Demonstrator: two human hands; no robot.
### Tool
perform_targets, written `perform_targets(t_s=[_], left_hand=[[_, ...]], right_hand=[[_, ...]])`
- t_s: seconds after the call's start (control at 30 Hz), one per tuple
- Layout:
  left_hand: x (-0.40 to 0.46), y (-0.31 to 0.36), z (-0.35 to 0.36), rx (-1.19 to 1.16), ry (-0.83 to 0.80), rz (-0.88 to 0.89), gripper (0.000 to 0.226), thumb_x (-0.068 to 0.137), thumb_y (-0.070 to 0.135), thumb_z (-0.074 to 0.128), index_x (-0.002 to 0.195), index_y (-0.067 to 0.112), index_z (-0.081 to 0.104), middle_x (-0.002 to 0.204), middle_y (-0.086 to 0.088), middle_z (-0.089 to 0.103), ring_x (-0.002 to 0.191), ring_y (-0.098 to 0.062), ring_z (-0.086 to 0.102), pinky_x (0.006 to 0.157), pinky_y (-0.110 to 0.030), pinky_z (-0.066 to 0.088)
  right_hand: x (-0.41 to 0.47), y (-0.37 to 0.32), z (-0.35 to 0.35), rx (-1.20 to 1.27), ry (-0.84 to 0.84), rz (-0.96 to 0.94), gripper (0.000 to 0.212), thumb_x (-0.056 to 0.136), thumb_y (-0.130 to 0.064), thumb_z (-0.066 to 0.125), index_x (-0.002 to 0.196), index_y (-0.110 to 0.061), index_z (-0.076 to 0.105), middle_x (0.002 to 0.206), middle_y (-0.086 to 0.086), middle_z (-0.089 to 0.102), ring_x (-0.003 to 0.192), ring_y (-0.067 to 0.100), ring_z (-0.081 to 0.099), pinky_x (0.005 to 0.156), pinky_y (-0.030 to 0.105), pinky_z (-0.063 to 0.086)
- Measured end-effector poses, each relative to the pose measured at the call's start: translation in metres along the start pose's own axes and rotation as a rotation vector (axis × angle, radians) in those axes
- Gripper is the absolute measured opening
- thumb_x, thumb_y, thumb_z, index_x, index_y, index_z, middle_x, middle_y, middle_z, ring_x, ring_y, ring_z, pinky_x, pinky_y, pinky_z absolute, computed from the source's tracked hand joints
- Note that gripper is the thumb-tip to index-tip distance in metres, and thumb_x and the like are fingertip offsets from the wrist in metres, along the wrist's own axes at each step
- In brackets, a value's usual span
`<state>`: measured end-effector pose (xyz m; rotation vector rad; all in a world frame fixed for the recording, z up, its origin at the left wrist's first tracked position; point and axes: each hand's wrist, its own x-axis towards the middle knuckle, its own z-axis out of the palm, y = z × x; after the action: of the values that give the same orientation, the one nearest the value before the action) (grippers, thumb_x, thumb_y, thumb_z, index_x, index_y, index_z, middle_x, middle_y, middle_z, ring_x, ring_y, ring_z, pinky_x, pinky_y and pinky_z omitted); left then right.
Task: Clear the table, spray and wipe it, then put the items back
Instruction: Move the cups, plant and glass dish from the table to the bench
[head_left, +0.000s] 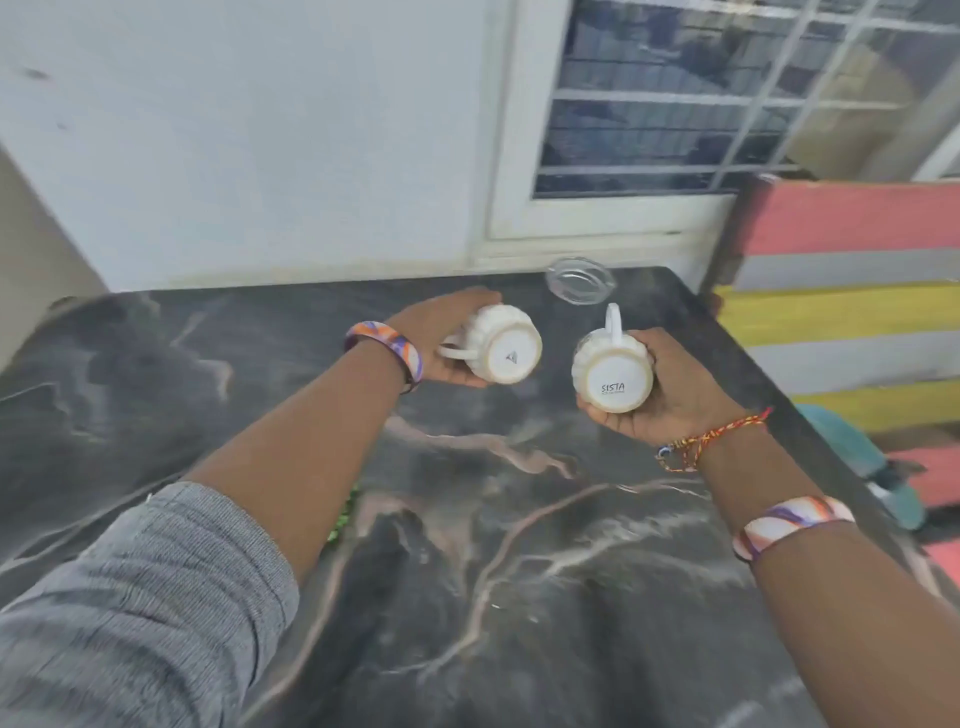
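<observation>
Holding two cups over a dark marble-pattern table (519, 519), the person is either lifting items off or bringing them back; which one can't be told from this view. Tabletop is nearly bare and no spray bottle or cloth is in sight, so clear vs restock stays open

Left hand (441, 338) is wrapped round a white ribbed cup (501, 345), tipped on its side, base toward the camera, handle pointing left. Right hand (670, 395) grips a second white ribbed cup (613, 376), also base toward the camera, handle sticking up, "SISTA" printed on the base. Both cups look to be off the table surface and apart from each other

An upright clear glass (581, 280) sits at the far table edge, just beyond the right cup

Next move, as a judgement: turn both cups upright before setting them down, and keep the right one off the glass
</observation>
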<state>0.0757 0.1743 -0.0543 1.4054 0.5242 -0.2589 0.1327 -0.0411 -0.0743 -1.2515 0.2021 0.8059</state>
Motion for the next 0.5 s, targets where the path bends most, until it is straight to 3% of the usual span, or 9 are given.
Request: perform_targets(t_s=[0.17,0.3,0.4,0.5], left_hand=[[0.009,-0.016,0.148,0.231,-0.155,0.044,0.018,0.082,0.036,0.064,0.090,0.020,0.066,0.088,-0.004,0.066,0.081,-0.022,0.064,0.081,-0.044,0.055],[0.014,-0.023,0.273,0.252,-0.288,-0.055,0.020,0.086,0.030,0.060,0.074,0.013,0.060,0.051,0.000,0.065,0.044,-0.012,0.063,0.050,-0.023,0.056],[0.024,-0.026,0.352,0.248,-0.276,-0.001,0.017,0.081,0.022,0.065,0.069,0.012,0.059,0.049,-0.002,0.064,0.042,-0.014,0.062,0.046,-0.021,0.054],[0.033,-0.023,0.412,0.354,-0.261,0.065,0.024,0.062,0.029,0.075,0.071,0.010,0.062,0.064,-0.007,0.066,0.054,-0.019,0.064,0.056,-0.025,0.057]], right_hand=[[-0.052,-0.014,-0.137,0.019,0.163,0.009,0.028,0.085,-0.037,0.051,0.094,-0.012,0.061,0.096,0.010,0.062,0.087,0.026,0.059,0.073,0.038,0.051],[-0.093,-0.020,-0.244,0.058,0.265,0.019,0.049,0.079,-0.042,0.059,0.120,-0.015,0.056,0.105,0.010,0.060,0.089,0.027,0.061,0.063,0.039,0.056],[-0.126,-0.028,-0.311,0.086,0.325,0.002,0.032,0.083,-0.039,0.058,0.105,-0.016,0.056,0.099,0.010,0.058,0.082,0.026,0.061,0.066,0.045,0.057],[-0.152,-0.039,-0.360,0.050,0.357,-0.013,0.015,0.087,-0.031,0.056,0.092,-0.016,0.057,0.098,0.009,0.057,0.084,0.026,0.059,0.066,0.041,0.056]])
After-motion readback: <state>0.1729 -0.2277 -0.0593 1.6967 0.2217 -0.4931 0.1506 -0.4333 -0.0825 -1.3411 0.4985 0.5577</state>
